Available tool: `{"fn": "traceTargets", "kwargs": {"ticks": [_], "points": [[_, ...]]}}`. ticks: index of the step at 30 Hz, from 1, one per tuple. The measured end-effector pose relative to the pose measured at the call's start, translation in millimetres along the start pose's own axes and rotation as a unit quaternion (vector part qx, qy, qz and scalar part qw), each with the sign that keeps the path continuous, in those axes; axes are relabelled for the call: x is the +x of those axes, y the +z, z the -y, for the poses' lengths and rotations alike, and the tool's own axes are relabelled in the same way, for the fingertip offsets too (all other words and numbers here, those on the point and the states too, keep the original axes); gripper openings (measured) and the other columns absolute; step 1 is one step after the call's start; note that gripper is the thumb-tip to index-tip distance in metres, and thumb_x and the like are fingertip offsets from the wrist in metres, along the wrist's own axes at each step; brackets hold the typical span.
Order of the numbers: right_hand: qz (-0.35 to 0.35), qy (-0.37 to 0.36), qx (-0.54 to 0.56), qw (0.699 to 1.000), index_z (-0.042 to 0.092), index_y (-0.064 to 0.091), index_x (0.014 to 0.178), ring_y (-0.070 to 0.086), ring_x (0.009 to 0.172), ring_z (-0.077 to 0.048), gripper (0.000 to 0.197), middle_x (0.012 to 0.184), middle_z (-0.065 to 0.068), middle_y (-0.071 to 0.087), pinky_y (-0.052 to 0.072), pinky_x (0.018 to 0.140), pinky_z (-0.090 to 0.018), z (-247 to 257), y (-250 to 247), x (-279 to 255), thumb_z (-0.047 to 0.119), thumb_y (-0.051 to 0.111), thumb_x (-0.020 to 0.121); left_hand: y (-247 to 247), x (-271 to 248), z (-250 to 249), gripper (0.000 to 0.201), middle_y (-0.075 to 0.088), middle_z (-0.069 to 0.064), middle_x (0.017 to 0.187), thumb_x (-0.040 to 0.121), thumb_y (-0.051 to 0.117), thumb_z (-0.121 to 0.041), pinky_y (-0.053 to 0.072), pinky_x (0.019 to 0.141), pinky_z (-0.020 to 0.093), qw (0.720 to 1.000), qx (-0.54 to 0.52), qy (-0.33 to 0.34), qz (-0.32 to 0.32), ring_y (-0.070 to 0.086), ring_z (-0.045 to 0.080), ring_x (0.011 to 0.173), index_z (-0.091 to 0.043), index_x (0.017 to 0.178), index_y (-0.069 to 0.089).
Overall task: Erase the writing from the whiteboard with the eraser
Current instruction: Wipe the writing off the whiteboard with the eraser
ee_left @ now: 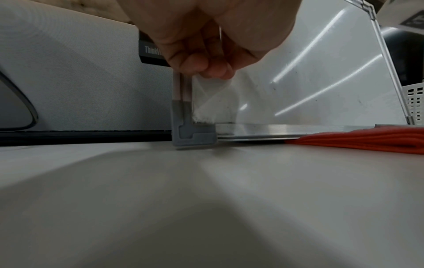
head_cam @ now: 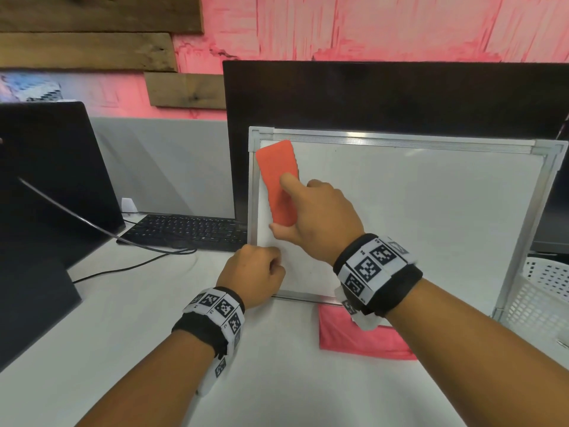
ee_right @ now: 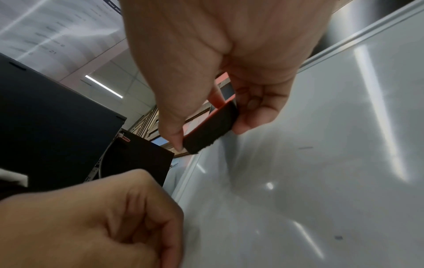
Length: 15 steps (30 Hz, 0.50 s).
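A silver-framed whiteboard [head_cam: 415, 211] leans upright against a dark monitor, and no writing shows on its face. My right hand [head_cam: 314, 217] grips an orange eraser [head_cam: 277, 177] with a black felt pad [ee_right: 210, 129], pressed flat against the board's upper left corner. My left hand [head_cam: 255, 275] curls round the board's left frame edge [ee_left: 181, 87] near the bottom left corner, just above the grey corner cap [ee_left: 192, 134]. Small dark specks [ee_right: 338, 237] dot the board's surface in the right wrist view.
A red folded cloth [head_cam: 360, 337] lies on the white table [head_cam: 277, 380] under the board's lower edge. A white perforated basket [head_cam: 542, 300] stands at the right. A black keyboard [head_cam: 187, 231], cables and a second dark monitor [head_cam: 52, 180] sit to the left.
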State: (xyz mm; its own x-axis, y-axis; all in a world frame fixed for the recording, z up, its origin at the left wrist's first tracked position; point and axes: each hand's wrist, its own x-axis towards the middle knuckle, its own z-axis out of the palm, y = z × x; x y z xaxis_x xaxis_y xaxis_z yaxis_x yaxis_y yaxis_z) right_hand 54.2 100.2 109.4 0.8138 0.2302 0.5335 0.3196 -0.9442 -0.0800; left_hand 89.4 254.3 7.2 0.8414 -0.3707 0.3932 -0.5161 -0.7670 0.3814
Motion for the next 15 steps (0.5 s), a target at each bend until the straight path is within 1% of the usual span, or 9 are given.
{"fn": "traceTargets", "kwargs": {"ticks": [2,5,7,11,13,15], "points": [[0.009,-0.001,-0.003,1.000,0.031,0.034,0.113,0.056,0.067,-0.030,0.056,0.085,-0.005,0.053,0.053,0.058,-0.036,1.6,1.6,-5.0,0.058,0.069,0.079,-0.7,0.0,-0.2,0.014,0.060,0.001,0.063,0.080,0.052,-0.025,0.055,0.060,0.035,1.000,-0.001,0.001,-0.001,0.058,0.026,0.061,-0.018,0.074,0.062],[0.048,0.002,-0.026,0.998,0.029,0.036,0.107,0.050,0.062,-0.028,0.054,0.075,-0.001,0.043,0.040,0.051,-0.032,-1.4,3.4,-21.9,0.057,0.070,0.076,-0.6,-1.1,0.0,0.014,0.059,0.001,0.062,0.081,0.051,-0.025,0.053,0.058,0.034,1.000,-0.008,0.004,-0.002,0.058,0.027,0.061,-0.018,0.074,0.062],[0.070,0.014,-0.043,0.997,0.029,0.036,0.106,0.048,0.060,-0.027,0.051,0.074,0.001,0.039,0.035,0.050,-0.030,-8.7,3.2,-36.8,0.055,0.069,0.075,0.3,-0.4,0.8,0.015,0.060,0.001,0.061,0.081,0.052,-0.026,0.053,0.057,0.034,1.000,-0.005,0.004,-0.002,0.058,0.026,0.060,-0.019,0.074,0.063],[0.106,0.034,-0.067,0.992,0.031,0.036,0.104,0.045,0.063,-0.025,0.045,0.077,0.002,0.040,0.031,0.050,-0.030,-27.9,-0.3,-69.6,0.047,0.066,0.074,1.7,0.3,1.2,0.015,0.060,-0.001,0.061,0.081,0.053,-0.026,0.053,0.056,0.034,1.000,0.000,0.005,-0.002,0.058,0.023,0.060,-0.019,0.073,0.063],[0.127,0.026,-0.075,0.989,0.031,0.038,0.105,0.044,0.065,-0.025,0.044,0.079,0.003,0.039,0.033,0.051,-0.031,-41.5,-2.3,-86.5,0.046,0.065,0.074,2.5,0.5,0.2,0.014,0.059,-0.003,0.059,0.083,0.056,-0.023,0.053,0.055,0.033,1.000,-0.002,0.008,-0.002,0.057,0.020,0.057,-0.019,0.072,0.064],[0.145,0.018,-0.075,0.986,0.034,0.042,0.111,0.045,0.069,-0.024,0.047,0.081,0.004,0.038,0.034,0.055,-0.031,-59.7,-4.5,-101.3,0.044,0.065,0.071,3.2,-0.1,-2.5,0.014,0.059,-0.004,0.059,0.085,0.057,-0.021,0.053,0.056,0.032,1.000,-0.002,0.010,0.000,0.057,0.018,0.058,-0.019,0.073,0.065]]}}
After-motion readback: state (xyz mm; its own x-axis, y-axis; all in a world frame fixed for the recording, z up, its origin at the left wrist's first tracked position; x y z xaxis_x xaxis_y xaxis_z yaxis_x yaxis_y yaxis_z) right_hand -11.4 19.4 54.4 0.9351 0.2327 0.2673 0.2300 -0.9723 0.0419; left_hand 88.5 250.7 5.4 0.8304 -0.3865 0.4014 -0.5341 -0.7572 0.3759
